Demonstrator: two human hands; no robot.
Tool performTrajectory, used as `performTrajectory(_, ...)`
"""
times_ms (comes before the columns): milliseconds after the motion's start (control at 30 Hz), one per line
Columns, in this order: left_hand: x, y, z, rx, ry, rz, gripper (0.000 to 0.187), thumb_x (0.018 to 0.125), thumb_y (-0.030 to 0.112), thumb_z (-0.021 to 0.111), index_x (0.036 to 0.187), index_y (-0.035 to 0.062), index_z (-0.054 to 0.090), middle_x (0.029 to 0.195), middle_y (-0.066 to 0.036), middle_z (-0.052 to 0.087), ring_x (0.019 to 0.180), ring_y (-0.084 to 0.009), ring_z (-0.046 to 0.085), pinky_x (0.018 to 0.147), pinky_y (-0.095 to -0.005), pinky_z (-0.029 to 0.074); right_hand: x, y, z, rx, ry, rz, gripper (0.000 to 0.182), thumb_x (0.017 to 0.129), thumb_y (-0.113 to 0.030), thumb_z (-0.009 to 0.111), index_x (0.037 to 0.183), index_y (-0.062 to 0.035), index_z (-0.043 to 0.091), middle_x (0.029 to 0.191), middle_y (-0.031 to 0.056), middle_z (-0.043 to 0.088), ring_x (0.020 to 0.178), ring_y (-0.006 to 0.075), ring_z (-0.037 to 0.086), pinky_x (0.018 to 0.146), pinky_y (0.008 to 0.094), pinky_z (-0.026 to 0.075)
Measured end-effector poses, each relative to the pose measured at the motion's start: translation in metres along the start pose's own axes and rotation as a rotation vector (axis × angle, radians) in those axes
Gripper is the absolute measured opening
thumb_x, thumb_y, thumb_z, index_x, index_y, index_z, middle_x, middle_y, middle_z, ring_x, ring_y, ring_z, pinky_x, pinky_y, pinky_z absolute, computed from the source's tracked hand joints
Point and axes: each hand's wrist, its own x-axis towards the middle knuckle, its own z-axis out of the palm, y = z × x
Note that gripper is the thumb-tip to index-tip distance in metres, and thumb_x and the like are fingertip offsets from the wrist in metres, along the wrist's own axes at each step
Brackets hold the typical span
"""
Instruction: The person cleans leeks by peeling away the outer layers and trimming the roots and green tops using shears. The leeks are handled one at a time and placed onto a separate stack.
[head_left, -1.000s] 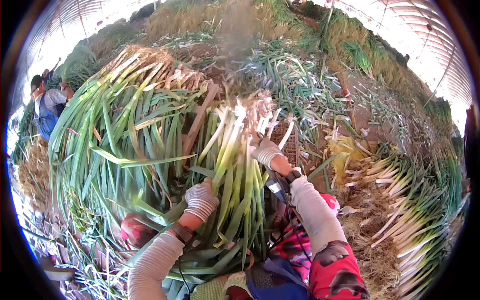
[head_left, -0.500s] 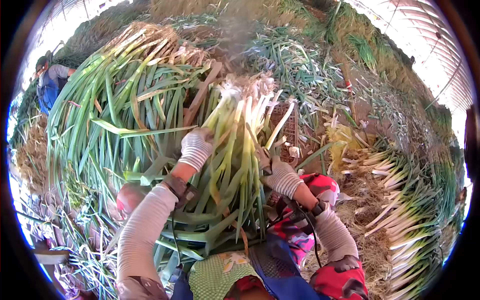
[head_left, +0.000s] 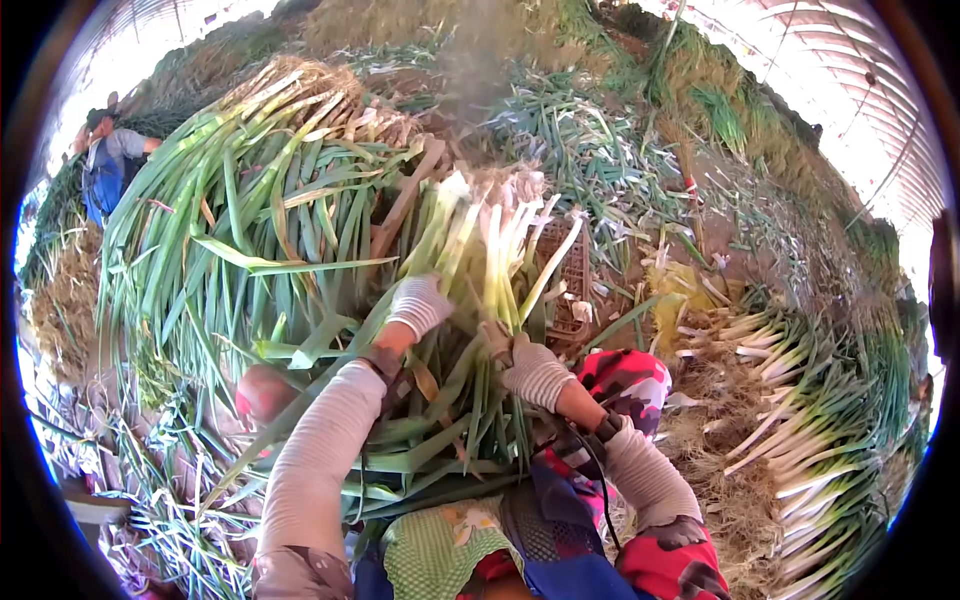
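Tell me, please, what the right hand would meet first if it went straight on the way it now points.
Most likely the leeks just ahead of the right hand; depth is unclear, so it may be touching them already.

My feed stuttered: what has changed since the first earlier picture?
The left hand has moved forward along the stalks, toward their roots; the right hand has drawn back from their pale ends toward the leaves. Grips are unclear. The large heap and brown crate stayed put.

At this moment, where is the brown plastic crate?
In the head view, the brown plastic crate sits right of centre, beyond the right hand, partly covered by leeks, left of the yellow material.
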Motion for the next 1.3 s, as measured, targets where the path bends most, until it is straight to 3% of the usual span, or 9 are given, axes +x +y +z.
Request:
performTrajectory(233, 0.003, -0.059, 0.007, -0.787, -0.186, -0.013, 0.044, 0.075, 0.010, 0.063, 0.115, -0.0058, 0.056, 0.091, -0.006, 0.064, 0.080, -0.0118, 0.055, 0.077, -0.0253, 0.045, 0.020, -0.031, -0.008, -0.006, -0.037, -0.059, 0.043, 0.072, -0.018, 0.057, 0.104, 0.0094, 0.046, 0.083, 0.0307, 0.060, 0.085, 0.0434, 0.060, 0.075, 0.0448, 0.048)
performTrajectory(333, -0.001, -0.066, 0.023, -0.994, -0.060, 0.005, 0.038, 0.073, 0.015, 0.062, 0.108, 0.0009, 0.060, 0.084, -0.012, 0.066, 0.073, -0.0170, 0.058, 0.071, -0.0300, 0.047, 0.044, -0.044, -0.016, -0.072, -0.086, -0.053, 0.042, 0.072, -0.018, 0.057, 0.103, 0.0097, 0.048, 0.085, 0.0300, 0.061, 0.086, 0.0416, 0.061, 0.076, 0.0440, 0.048)
performTrajectory(533, -0.018, -0.045, 0.046, -0.814, -0.100, 0.040, 0.040, 0.076, 0.014, 0.062, 0.114, 0.0012, 0.056, 0.092, -0.017, 0.066, 0.083, -0.0215, 0.063, 0.076, -0.0321, 0.048, 0.111, -0.034, -0.034, -0.115, -0.015, 0.055, 0.040, 0.073, -0.022, 0.061, 0.098, 0.0091, 0.054, 0.087, 0.0281, 0.062, 0.084, 0.0395, 0.062, 0.077, 0.0420, 0.049)
performTrajectory(667, -0.023, -0.043, 0.050, -0.879, -0.136, 0.036, 0.043, 0.075, 0.015, 0.062, 0.116, 0.0032, 0.055, 0.094, -0.018, 0.066, 0.084, -0.0266, 0.064, 0.077, -0.0339, 0.048, 0.169, 0.014, -0.026, -0.187, 0.030, -0.121, 0.049, 0.075, -0.020, 0.062, 0.119, -0.0029, 0.049, 0.086, 0.0259, 0.061, 0.076, 0.0402, 0.060, 0.074, 0.0439, 0.049)
performTrajectory(800, -0.024, -0.051, 0.064, -0.802, -0.135, 0.065, 0.046, 0.074, 0.014, 0.062, 0.119, 0.0049, 0.054, 0.094, -0.017, 0.066, 0.084, -0.0248, 0.064, 0.077, -0.0328, 0.048, 0.179, -0.009, -0.047, -0.164, -0.038, 0.041, 0.053, 0.084, -0.028, 0.050, 0.132, -0.0076, 0.036, 0.094, 0.0279, 0.059, 0.080, 0.0407, 0.059, 0.077, 0.0431, 0.048)
performTrajectory(833, -0.024, -0.051, 0.066, -0.842, -0.149, 0.065, 0.046, 0.074, 0.012, 0.062, 0.119, 0.0049, 0.053, 0.094, -0.016, 0.066, 0.084, -0.0225, 0.063, 0.077, -0.0318, 0.048, 0.194, -0.003, -0.042, -0.060, 0.067, 0.054, 0.049, 0.077, -0.021, 0.053, 0.124, -0.0092, 0.050, 0.100, 0.0250, 0.061, 0.092, 0.0398, 0.060, 0.081, 0.0415, 0.048)
performTrajectory(933, -0.028, -0.044, 0.057, -0.956, -0.197, 0.062, 0.048, 0.074, 0.006, 0.062, 0.121, 0.0050, 0.053, 0.092, -0.013, 0.065, 0.081, -0.0159, 0.059, 0.077, -0.0288, 0.047, 0.219, -0.003, -0.054, -0.189, 0.104, -0.162, 0.045, 0.078, -0.019, 0.049, 0.122, -0.0101, 0.050, 0.104, 0.0227, 0.061, 0.091, 0.0382, 0.060, 0.080, 0.0416, 0.047)
performTrajectory(1000, -0.029, -0.037, 0.039, -1.039, -0.324, 0.008, 0.053, 0.074, -0.006, 0.056, 0.126, -0.0042, 0.045, 0.109, -0.004, 0.057, 0.096, -0.0129, 0.052, 0.087, -0.0255, 0.042, 0.234, -0.008, -0.065, -0.177, 0.043, -0.010, 0.033, 0.079, -0.020, 0.047, 0.108, -0.0075, 0.052, 0.106, 0.0204, 0.060, 0.091, 0.0357, 0.059, 0.078, 0.0409, 0.047)
performTrajectory(1300, -0.035, -0.026, 0.004, -1.245, -0.210, -0.055, 0.053, 0.073, 0.001, 0.058, 0.124, -0.0065, 0.046, 0.112, -0.011, 0.059, 0.102, -0.0197, 0.053, 0.090, -0.0297, 0.041, 0.128, -0.016, -0.045, -0.020, -0.160, 0.155, 0.036, 0.083, -0.018, 0.049, 0.114, 0.0012, 0.051, 0.090, 0.0163, 0.060, 0.072, 0.0262, 0.057, 0.074, 0.0386, 0.050)
